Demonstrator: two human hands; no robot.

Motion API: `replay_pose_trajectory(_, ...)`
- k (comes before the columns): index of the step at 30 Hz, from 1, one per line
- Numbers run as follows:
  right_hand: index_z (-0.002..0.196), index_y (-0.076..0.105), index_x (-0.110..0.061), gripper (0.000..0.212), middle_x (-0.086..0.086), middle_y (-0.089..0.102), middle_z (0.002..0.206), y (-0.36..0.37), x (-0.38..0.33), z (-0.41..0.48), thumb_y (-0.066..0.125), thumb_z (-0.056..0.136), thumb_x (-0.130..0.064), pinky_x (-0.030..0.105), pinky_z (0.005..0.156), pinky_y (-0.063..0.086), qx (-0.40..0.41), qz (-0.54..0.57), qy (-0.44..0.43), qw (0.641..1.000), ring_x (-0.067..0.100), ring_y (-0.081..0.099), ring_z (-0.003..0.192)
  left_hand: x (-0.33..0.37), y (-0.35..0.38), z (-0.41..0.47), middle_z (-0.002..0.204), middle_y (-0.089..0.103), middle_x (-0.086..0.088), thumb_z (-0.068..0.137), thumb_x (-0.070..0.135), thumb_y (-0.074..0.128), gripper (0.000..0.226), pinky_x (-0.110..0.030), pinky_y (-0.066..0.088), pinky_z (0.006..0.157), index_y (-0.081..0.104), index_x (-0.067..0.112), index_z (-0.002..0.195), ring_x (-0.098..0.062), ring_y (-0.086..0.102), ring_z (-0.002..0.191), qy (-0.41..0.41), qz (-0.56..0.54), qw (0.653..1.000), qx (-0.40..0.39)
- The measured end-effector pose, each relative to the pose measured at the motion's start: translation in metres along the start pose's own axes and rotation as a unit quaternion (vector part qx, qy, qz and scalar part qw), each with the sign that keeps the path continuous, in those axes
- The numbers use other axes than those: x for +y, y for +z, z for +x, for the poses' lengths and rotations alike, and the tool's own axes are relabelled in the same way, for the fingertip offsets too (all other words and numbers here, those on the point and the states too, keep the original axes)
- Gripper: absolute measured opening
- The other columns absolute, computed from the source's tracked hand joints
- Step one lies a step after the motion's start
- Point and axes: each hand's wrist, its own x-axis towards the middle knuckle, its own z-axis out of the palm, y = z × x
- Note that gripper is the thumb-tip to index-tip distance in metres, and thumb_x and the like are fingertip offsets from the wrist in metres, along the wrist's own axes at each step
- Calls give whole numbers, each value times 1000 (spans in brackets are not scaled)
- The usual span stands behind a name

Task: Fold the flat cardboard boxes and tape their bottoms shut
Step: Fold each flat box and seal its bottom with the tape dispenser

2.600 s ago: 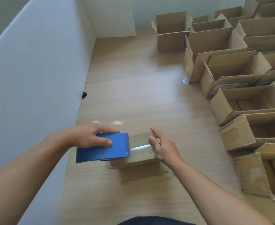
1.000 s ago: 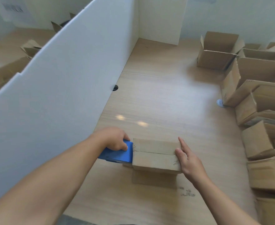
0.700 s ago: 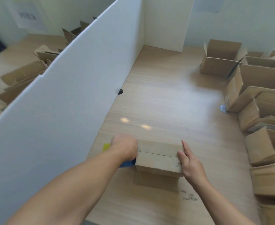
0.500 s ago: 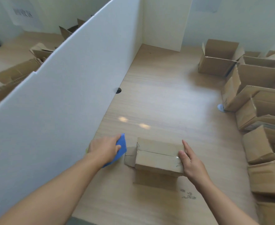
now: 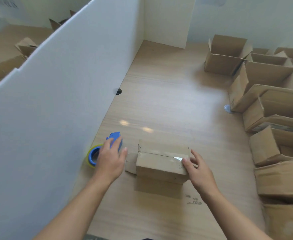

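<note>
Small brown cardboard box sat upside down on the light wooden table, near the front edge, between both hands. Its closed bottom faced up. A strip of clear tape ran along the centre seam, with a glare spot near the right end. 1 loose flap stuck out on the box's left side and another flap lay flat on the table on the near side. Left hand was just left of the box, palm down, fingers fairly straight and a bit spread, laid over the blue plastic tape dispenser; nothing was gripped, and actual contact with it was hard to confirm. The dispenser lay on the table close to the tall white corrugated partition board, its tape roll with a yellowish rim showing beside the wrist. Right hand was at the box's right end, fingers apart and relaxed, thumb tip touching the taped corner, not closed round anything. Small black round hole sat at the partition's base further back. A cluster of folded open-topped brown cardboard boxes filled the right side and far right corner of the table, well apart from the hands. A small white round object lay at the foot of 1 of them; too small to identify. More brown cardboard pieces showed beyond the partition on the left. Some dark smudgy marks were on the table near the right wrist.
</note>
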Motion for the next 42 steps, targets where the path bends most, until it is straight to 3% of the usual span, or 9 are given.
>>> replay_pose_trajectory(3, 120, 65, -31, 23, -18, 65, 98, 5, -1, -3, 58, 98, -31, 16, 72, 43, 24, -40, -19, 999, 1, 61, 95, 40, 12, -21, 134, 59, -1, 97, 44, 55, 47, -27, 37, 99, 57, 18, 136, -18, 52, 128, -43, -120, 989, -76)
replay_pose_trajectory(7, 93, 71, -22, 21, -3, 71, 84, 16, -3, -4, 55, 97, -35, 34, 74, 48, 57, -19, 23, 998, 22, 65, 89, 57, 41, -26, 149, 48, -2, 95, 45, 58, 62, -29, 33, 108, 44, 14, 147, -20, 41, 139, -91, -131, 986, -52)
replay_pose_trajectory(14, 111, 62, -17, 45, 7, 61, 112, 36, -11, 11, 70, 83, -51, 33, 90, 43, 70, -59, 79, 993, 26, 56, 111, 69, 61, -23, 129, 59, -3, 76, 56, 75, 78, -33, 41, 96, 45, 16, 135, -26, 53, 121, -128, -102, 986, -21)
replay_pose_trajectory(18, 95, 65, -24, 21, 5, 68, 100, 33, -7, 11, 67, 88, -44, 33, 81, 46, 72, -41, 54, 995, 27, 61, 101, 72, 64, -25, 125, 60, -5, 83, 50, 71, 65, -31, 37, 87, 47, 15, 131, -29, 54, 117, -126, -97, 987, 0)
replay_pose_trajectory(23, 87, 72, -16, 23, 1, 70, 83, 21, -3, 9, 64, 93, -37, 31, 68, 44, 49, 5, 50, 998, 23, 62, 85, 59, 63, -23, 128, 62, -8, 93, 46, 61, 52, -34, 41, 93, 55, 12, 132, -31, 54, 122, -108, -108, 988, 21)
replay_pose_trajectory(30, 89, 79, -22, 26, -6, 76, 85, 4, 4, 11, 59, 97, -37, 39, 84, 54, -4, 49, 68, 996, 18, 69, 90, 41, 53, -15, 71, 59, -4, 96, 34, 59, 24, -30, 40, 68, 60, 19, 77, -16, 52, 72, -94, -201, 975, 0)
replay_pose_trajectory(33, 96, 73, -17, 32, 3, 72, 94, 6, -10, 11, 56, 96, -45, 36, 82, 49, 10, -40, 63, 997, 26, 63, 97, 49, 50, -13, 71, 57, 4, 95, 43, 56, 31, -34, 43, 70, 57, 15, 82, -22, 57, 78, -79, -127, 989, 0)
replay_pose_trajectory(37, 130, 45, -9, 85, 9, 49, 129, 35, -16, 5, 74, 73, -65, 37, 96, 42, 24, -133, 79, 988, 32, 48, 125, 67, 63, -22, 120, 58, 0, 78, 64, 67, 71, -35, 41, 89, 46, 16, 126, -27, 56, 115, -97, -37, 994, -16)
replay_pose_trajectory(42, 117, 53, -14, 57, 9, 55, 118, 39, -8, 7, 75, 79, -49, 36, 94, 44, 68, -80, 56, 993, 31, 54, 113, 66, 64, -21, 111, 56, -1, 85, 56, 66, 60, -32, 35, 81, 47, 13, 121, -26, 55, 109, -80, -32, 996, 5)
